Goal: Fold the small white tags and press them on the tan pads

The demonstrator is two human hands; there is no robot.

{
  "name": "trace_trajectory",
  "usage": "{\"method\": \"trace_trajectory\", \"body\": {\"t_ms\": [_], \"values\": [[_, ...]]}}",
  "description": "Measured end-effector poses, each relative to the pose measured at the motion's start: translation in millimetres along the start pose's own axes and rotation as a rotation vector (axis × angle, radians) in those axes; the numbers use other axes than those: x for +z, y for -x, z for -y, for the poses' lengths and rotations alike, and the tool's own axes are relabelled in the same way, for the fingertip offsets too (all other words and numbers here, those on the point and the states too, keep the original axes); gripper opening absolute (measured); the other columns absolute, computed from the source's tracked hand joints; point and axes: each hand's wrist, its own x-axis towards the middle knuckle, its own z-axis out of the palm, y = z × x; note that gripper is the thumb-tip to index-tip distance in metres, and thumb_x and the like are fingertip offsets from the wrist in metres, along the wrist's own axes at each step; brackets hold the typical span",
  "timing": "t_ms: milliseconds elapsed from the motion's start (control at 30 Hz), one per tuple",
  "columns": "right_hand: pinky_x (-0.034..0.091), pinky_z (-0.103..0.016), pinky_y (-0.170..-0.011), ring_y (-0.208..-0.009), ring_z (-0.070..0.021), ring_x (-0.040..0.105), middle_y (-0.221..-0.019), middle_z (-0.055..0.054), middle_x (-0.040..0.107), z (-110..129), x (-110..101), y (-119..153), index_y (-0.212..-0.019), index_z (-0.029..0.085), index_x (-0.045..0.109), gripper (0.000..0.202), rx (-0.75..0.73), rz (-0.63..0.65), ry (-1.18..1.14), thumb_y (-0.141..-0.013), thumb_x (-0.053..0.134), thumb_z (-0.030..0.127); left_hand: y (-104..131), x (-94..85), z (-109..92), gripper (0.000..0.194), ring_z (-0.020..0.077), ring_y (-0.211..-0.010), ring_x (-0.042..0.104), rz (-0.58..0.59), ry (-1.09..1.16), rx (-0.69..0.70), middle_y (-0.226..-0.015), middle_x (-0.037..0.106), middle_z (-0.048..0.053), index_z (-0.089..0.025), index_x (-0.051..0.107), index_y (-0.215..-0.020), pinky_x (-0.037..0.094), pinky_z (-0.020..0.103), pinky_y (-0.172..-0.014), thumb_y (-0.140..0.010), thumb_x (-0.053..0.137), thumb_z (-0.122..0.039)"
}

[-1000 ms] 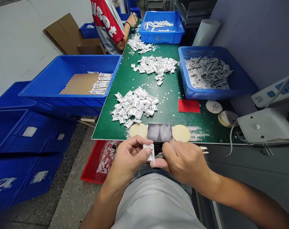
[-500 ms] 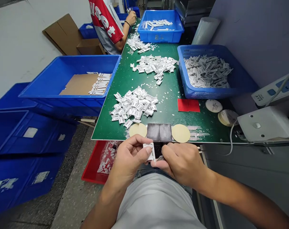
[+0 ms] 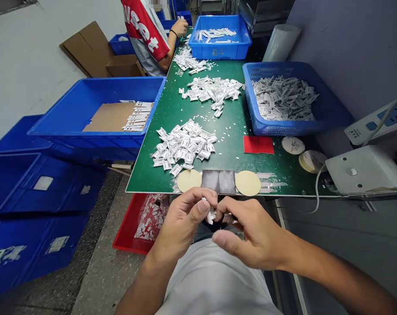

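A small white plastic part [image 3: 210, 214] is pinched between the thumb and fingers of my left hand [image 3: 185, 218], just in front of the table edge. Close beside it on the right is my right hand [image 3: 251, 232], its thumb lowered away from its curled fingers. Under those fingers a thin metallic piece [image 3: 229, 218] shows, probably a blade, mostly hidden. Beyond my hands, two round yellow discs [image 3: 189, 180] flank dark square pads [image 3: 218, 181] at the edge of the green table [image 3: 231, 153]. A heap of white parts [image 3: 185, 146] lies behind the left disc.
A blue basket of white parts [image 3: 283, 98] stands at the right, near a red pad [image 3: 258, 145] and a white switch box [image 3: 365, 168]. Blue bins [image 3: 96, 131] line the left. A red bin [image 3: 129, 232] sits below the table. A co-worker [image 3: 149, 39] is at the far left side.
The white part has turned in my left hand and shows less of its face. My right thumb has moved down, away from the fingers, and the right fingertips have come nearer the part.
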Motion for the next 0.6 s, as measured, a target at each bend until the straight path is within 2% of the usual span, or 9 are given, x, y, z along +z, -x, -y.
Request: {"method": "trace_trajectory", "body": {"t_ms": [100, 233, 400, 600], "values": [[0.03, -0.026, -0.054, -0.056, -0.0119, 0.049, -0.066, -0.001, 0.058, -4, 2, 1, -0.083, 0.015, 0.06, 0.051, -0.181, -0.166, 0.394, -0.095, 0.042, 0.061, 1, 1.0, -1, 0.02, 0.0138, -0.076, 0.052, 0.033, -0.035, 0.003, -0.084, 0.058, 0.003, -0.02, 0.068, -0.081, 0.042, 0.025, -0.072, -0.09, 0.063, -0.037], [0.021, -0.031, -0.051, -0.05, -0.0135, 0.04, -0.055, 0.001, 0.049, -6, 5, -1, -0.071, 0.018, 0.056, 0.055, -0.276, -0.283, 0.728, -0.097, 0.036, 0.062, 4, -0.2, -4, 0.021, 0.0141, -0.077, 0.051, 0.084, -0.059, -0.025, -0.082, 0.058, 0.003, -0.02, 0.067, -0.08, 0.04, 0.024, -0.073, -0.092, 0.061, -0.036], [0.018, -0.032, -0.053, -0.051, -0.0146, 0.036, -0.055, 0.0, 0.046, -3, 4, -2, -0.066, 0.02, 0.051, 0.055, -0.273, -0.316, 0.858, -0.098, 0.034, 0.062, 5, -1.9, -8, 0.025, 0.0157, -0.078, 0.052, 0.102, -0.122, -0.063, -0.082, 0.058, 0.004, -0.019, 0.066, -0.079, 0.04, 0.026, -0.074, -0.09, 0.061, -0.041], [0.017, -0.033, -0.053, -0.051, -0.0149, 0.033, -0.054, 0.001, 0.043, -2, 5, -1, -0.066, 0.021, 0.048, 0.052, -0.272, -0.344, 0.902, -0.099, 0.033, 0.059, 5, -2.2, -11, 0.024, 0.016, -0.078, 0.05, 0.116, -0.169, -0.071, -0.082, 0.057, 0.003, -0.02, 0.066, -0.079, 0.038, 0.026, -0.074, -0.091, 0.061, -0.04]]}}
